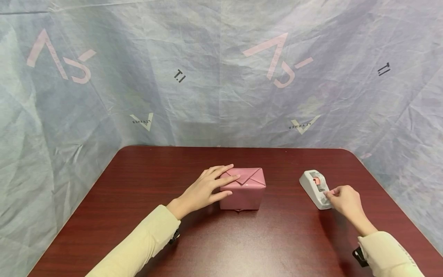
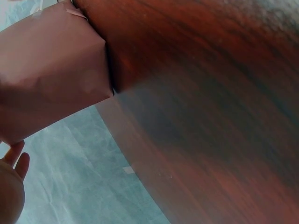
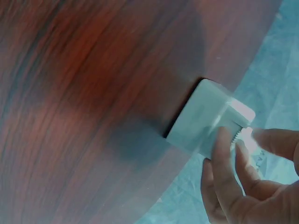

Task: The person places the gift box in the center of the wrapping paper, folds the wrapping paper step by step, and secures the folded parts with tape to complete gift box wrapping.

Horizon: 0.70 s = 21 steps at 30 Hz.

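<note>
A box wrapped in pink paper (image 1: 243, 198) sits on the table, its folded flaps forming a point on the top face. Spread across its left side and top, my left hand (image 1: 207, 188) rests with fingers extended; the left wrist view catches only some fingertips at the box edge. To the right stands a pale grey tape dispenser (image 1: 309, 189) with a roll of clear tape on an orange core (image 1: 316, 181). At its front end, my right hand (image 1: 347, 201) pinches the tape end between thumb and fingers, right by the serrated cutter (image 3: 237, 136).
The dark red-brown wooden table (image 1: 221, 246) has rounded far corners. Grey-blue cloth (image 1: 221, 77) with printed letters hangs behind it and along both sides. The dispenser stands apart from the box, near the table's right side.
</note>
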Motion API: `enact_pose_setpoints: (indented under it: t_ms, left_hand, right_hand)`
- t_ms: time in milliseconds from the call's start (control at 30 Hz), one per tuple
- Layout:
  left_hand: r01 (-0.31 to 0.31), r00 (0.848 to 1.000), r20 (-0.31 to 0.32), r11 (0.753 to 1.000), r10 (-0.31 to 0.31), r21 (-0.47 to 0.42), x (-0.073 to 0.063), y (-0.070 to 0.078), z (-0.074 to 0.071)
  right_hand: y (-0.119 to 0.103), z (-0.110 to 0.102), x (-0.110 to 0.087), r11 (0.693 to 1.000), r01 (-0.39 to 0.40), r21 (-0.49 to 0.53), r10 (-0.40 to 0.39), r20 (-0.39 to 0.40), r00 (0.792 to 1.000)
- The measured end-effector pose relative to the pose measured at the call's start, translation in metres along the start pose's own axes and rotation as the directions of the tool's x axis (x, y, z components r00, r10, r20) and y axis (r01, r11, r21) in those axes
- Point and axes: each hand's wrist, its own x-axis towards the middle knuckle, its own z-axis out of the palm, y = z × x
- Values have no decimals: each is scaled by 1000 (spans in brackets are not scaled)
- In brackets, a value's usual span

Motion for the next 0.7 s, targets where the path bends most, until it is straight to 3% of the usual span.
enact_pose_setpoints:
  t_ms: [133,333,700]
  left_hand:
    - [-5,1000,-4,1000,5,0,0,0,0]
    - [-14,1000,-8,1000,14,-2,1,1,-2]
    - [-7,1000,-8,1000,7,3,1,1,-1]
  right_hand:
    - [2,0,-2,1000,15,14,-15,23,1000]
    - [4,8,-2,1000,2,23,-2,-32,999]
    - [2,8,-4,997,-44,59,48,-57,997]
